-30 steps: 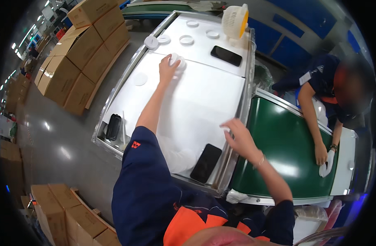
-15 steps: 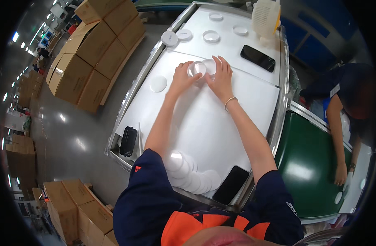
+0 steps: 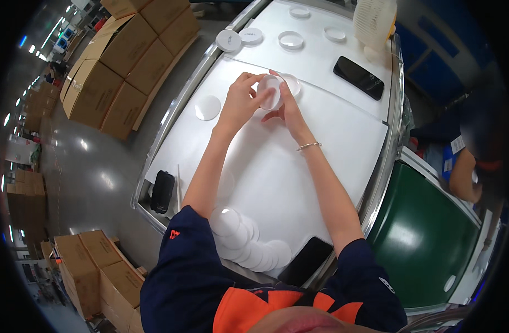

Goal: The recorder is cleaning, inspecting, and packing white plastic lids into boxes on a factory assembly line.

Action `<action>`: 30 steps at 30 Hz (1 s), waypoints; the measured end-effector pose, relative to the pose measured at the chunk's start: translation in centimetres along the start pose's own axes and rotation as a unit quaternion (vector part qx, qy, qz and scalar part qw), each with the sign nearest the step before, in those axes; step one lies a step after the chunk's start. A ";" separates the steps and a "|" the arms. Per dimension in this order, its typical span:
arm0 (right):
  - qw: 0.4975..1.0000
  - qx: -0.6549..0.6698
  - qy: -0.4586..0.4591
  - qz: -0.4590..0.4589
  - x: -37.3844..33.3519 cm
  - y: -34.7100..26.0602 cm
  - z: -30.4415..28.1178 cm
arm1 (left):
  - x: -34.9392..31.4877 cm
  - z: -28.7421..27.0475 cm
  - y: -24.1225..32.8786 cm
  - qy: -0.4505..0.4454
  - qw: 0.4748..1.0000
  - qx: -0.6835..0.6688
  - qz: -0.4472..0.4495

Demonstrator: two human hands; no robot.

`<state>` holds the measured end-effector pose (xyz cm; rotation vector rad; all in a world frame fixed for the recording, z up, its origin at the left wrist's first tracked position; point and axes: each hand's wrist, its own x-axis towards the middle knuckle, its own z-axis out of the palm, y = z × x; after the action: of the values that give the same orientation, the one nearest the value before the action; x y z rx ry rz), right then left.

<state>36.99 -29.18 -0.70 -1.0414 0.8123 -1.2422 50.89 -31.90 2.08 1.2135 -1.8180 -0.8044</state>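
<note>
Left of centre on the smooth white surface [image 3: 276,177], a flat white disc [image 3: 208,107] lies near the left grip [image 3: 243,102]. That grip is partly closed, fingers bent onto the left side of a shallow round piece [image 3: 274,91], pale and see-through-looking at its middle. The piece sits between both hands; at its right edge, the right grip [image 3: 290,108], spread wider half a second ago, has narrowed to a partly closed hold on it. Just behind, a thin-walled white ring [image 3: 295,83] rests on the surface. Farther right lies a black, glossy phone [image 3: 358,77].
</note>
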 end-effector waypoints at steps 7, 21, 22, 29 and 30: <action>0.999 -0.053 0.007 0.009 0.6 2.1 -2.1 | -0.4 0.8 2.4 -0.054 0.993 0.107 0.012; 0.993 -0.114 0.021 -0.036 0.0 1.8 -1.3 | -0.3 -0.2 1.7 -0.105 0.991 0.081 -0.003; 0.993 -0.114 0.020 -0.036 0.1 1.8 -1.3 | -0.3 -0.2 1.4 -0.099 0.992 0.071 0.004; 0.991 -0.121 0.031 -0.053 0.1 1.7 -1.1 | -0.1 0.2 0.3 -0.076 0.996 0.049 0.027; 0.990 -0.132 0.027 -0.040 0.0 1.5 -1.0 | -0.1 0.0 0.2 -0.075 0.996 0.050 0.026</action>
<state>36.58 -29.37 -2.46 -1.2678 1.0034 -1.2577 50.87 -31.76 2.24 1.1910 -2.0240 -0.8016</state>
